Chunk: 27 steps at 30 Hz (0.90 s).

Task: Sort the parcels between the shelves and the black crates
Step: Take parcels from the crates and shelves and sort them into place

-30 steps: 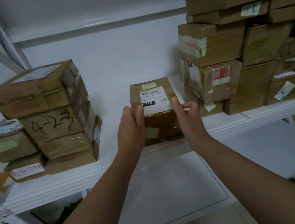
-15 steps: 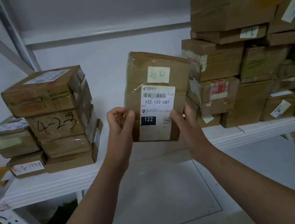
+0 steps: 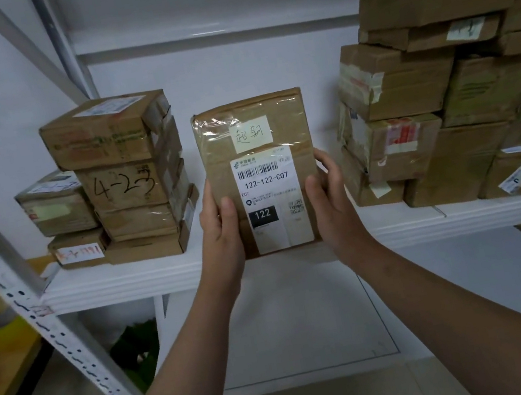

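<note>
Parcel (image 3: 259, 169) upright between left hand (image 3: 221, 228) and right hand (image 3: 331, 200), both gripping its lower side edges, label facing camera.

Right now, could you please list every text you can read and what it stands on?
"122-122-C07": white label on the held parcel.
"C07": same label, just below.
"122": black patch on that label.
"4-23": handwritten on a box in the left stack.
Unreadable: the yellow note handwriting, label fine print, other boxes' labels.
</note>
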Motion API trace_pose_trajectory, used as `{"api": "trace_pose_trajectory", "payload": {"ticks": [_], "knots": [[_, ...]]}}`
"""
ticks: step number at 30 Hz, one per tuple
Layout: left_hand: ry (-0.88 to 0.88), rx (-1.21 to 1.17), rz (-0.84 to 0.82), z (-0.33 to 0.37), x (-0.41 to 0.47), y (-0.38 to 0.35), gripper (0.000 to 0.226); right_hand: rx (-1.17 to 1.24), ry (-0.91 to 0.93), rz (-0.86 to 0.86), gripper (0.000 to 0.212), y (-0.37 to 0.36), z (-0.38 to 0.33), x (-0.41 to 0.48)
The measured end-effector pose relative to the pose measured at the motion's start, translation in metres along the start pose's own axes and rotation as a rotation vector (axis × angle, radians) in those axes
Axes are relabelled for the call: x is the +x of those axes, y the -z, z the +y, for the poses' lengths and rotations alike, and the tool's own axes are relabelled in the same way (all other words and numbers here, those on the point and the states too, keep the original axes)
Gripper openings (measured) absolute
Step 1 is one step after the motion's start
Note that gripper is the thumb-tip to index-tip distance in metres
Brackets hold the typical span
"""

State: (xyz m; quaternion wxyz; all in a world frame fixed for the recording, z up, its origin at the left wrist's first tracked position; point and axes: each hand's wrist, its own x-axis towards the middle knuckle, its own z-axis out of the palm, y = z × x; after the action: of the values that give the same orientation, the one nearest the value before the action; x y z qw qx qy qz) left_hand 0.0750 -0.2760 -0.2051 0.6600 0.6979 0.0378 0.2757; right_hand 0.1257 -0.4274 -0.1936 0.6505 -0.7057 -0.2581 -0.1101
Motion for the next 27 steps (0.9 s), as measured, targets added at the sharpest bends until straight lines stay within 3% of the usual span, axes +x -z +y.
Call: {"api": "trace_pose_trajectory", "payload": {"ticks": [8,14,17,27], "knots": [[-0.023,-0.036,-0.022,0.002,-0.001,0.009,0.055,0.048,0.007,-0.018,0.041,-0.007,-0.004,-0.002],[-0.022,-0.069,-0.061,0.003,-0.004,0.018,0.060,0.101,-0.041,0.001,0.055,-0.011,-0.008,-0.008],[-0.045,-0.113,-0.122,0.006,-0.007,0.023,0.055,0.121,-0.113,-0.015,0.075,-0.008,-0.010,-0.017],[-0.147,-0.165,-0.383,0.009,-0.059,-0.010,0.055,0.129,-0.229,0.173,0.068,0.030,-0.013,-0.086]]}}
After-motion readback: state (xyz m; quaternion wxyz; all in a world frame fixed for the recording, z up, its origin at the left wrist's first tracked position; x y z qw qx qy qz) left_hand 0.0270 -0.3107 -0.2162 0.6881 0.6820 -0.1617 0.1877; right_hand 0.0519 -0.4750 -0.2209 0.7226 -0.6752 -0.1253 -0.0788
